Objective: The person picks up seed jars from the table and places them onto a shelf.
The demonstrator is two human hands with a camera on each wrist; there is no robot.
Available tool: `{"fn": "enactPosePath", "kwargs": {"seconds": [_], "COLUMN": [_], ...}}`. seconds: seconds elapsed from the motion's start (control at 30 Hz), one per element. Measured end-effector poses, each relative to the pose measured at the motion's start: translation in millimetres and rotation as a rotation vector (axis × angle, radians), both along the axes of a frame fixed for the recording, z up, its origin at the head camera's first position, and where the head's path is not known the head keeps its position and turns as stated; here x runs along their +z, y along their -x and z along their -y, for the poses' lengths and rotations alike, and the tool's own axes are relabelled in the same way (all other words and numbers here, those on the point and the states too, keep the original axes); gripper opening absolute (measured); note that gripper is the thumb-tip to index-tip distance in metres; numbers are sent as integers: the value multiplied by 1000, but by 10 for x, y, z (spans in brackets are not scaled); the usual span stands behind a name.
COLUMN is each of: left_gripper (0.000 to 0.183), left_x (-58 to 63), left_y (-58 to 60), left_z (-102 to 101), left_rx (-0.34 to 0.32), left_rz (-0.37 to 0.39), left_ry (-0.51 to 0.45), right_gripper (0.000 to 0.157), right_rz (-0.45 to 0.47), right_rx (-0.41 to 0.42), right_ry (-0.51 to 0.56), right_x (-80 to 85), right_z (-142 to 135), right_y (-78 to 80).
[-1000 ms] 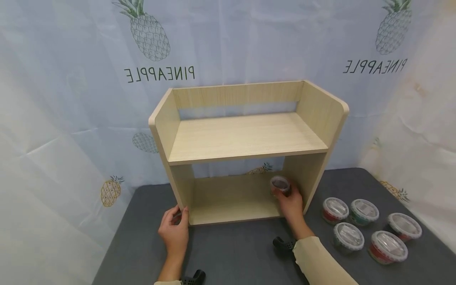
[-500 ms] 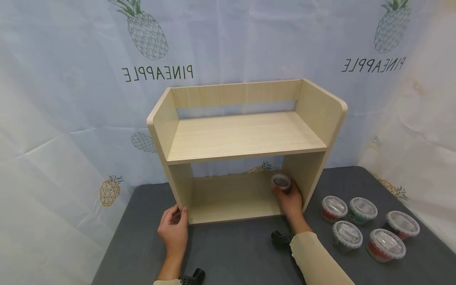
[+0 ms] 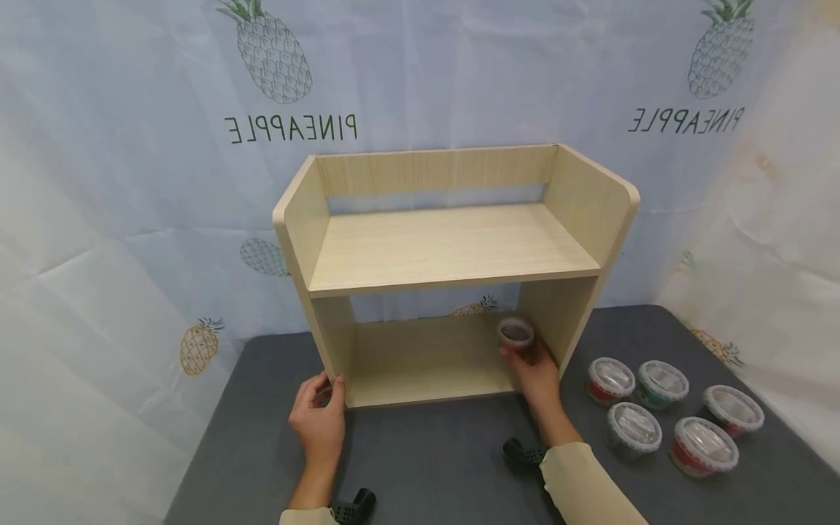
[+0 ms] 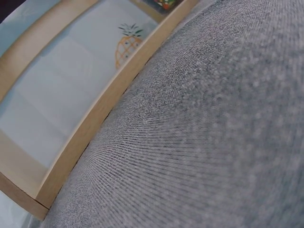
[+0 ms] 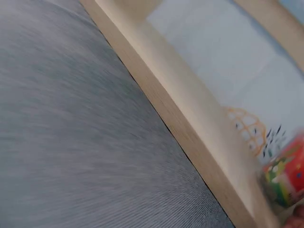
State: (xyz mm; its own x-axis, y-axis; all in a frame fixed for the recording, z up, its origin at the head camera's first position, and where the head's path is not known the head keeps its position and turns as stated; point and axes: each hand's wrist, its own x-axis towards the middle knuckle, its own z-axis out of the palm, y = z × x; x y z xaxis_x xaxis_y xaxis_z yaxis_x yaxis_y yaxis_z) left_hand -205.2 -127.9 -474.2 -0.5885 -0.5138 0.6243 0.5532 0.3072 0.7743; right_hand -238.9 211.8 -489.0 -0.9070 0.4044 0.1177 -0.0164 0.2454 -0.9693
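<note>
A two-tier light wood shelf (image 3: 426, 248) stands on the dark grey table. At its lower right, my right hand (image 3: 537, 375) grips a small clear-lidded tub (image 3: 515, 332) from the side, over the lower board (image 3: 420, 368). In the right wrist view the tub (image 5: 289, 173) shows red and green printing on its wall. Outside the shelf's lower left corner, my left hand (image 3: 318, 423) curls its thumb and fingers round a clear plastic container (image 3: 324, 394). Most of that container is hidden; a clear bit shows past the corner in the left wrist view.
Several lidded tubs, including a red one (image 3: 704, 446) and a green one (image 3: 663, 383), stand right of the shelf on the table (image 3: 433, 467). A pineapple-printed curtain (image 3: 446, 73) hangs close behind. Black wrist straps (image 3: 521, 453) are on both arms.
The right hand and its tub stay in nearly the same place at the right of the lower board. The left hand has not visibly moved against the shelf; the head view shifts slightly.
</note>
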Motion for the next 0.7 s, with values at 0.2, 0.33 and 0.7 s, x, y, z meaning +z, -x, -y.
{"fn": "enactPosePath", "kwargs": {"seconds": [0.2, 0.33, 0.7], "left_gripper": [16, 16, 17], "left_x": [52, 58, 29], "left_y": [7, -1, -13], "left_z": [18, 22, -5], "left_rx": [2, 7, 14], "left_rz": [-18, -8, -8], "left_ry": [-6, 0, -7], "right_gripper": [93, 88, 67], "right_rz": [96, 54, -92], "right_rx": [82, 74, -467], "right_ry": [59, 13, -274], "right_x": [194, 409, 712], "right_z": [51, -29, -1031], "right_y": [-482, -868, -1635]}}
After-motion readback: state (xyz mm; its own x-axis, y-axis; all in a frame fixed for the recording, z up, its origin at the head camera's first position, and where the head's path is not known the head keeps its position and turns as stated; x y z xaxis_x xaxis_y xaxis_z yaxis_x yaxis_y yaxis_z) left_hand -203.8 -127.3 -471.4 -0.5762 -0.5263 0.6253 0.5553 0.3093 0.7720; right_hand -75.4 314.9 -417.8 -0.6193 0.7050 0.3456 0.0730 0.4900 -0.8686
